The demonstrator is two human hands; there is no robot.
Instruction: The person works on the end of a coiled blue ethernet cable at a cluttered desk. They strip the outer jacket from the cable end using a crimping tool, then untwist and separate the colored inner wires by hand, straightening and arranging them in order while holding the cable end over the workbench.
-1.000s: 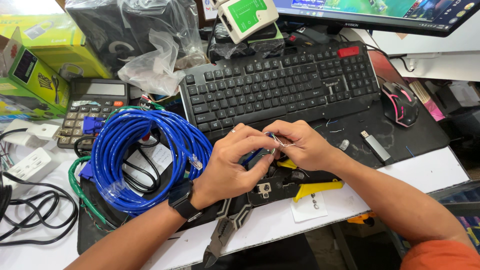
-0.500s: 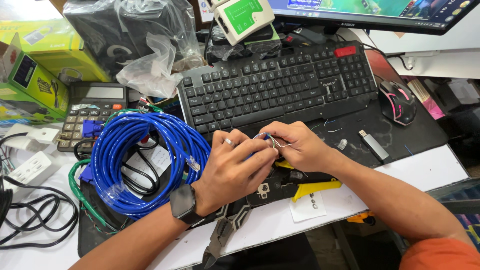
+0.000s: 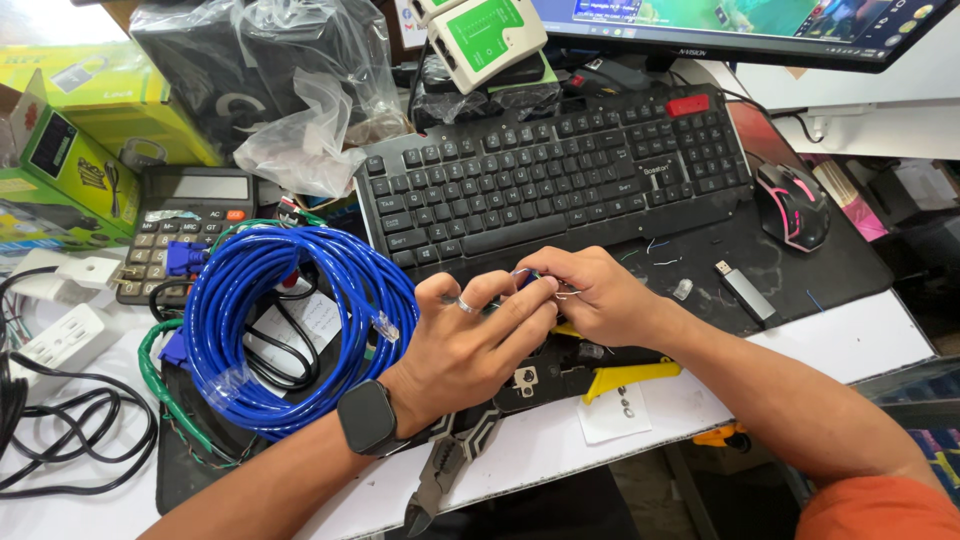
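My left hand (image 3: 470, 345) and right hand (image 3: 590, 295) pinch the blue network cable's thin, springy coloured wire ends (image 3: 528, 280), which I judge light, best gripped near the sheath.

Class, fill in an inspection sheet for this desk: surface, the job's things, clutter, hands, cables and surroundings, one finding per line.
Surface: white desk with a dark mat under the work.
Job's things: thin coloured wires at the fingertips; yellow-handled crimping tool under the hands.
Clutter: calculator, plastic bags, green boxes, USB stick, pliers.
Hands: left hand and right hand pinch the wires together.
Cables: coiled blue cable; black cord at left.
Surroundings: keyboard, mouse, monitor, green-and-white tester.
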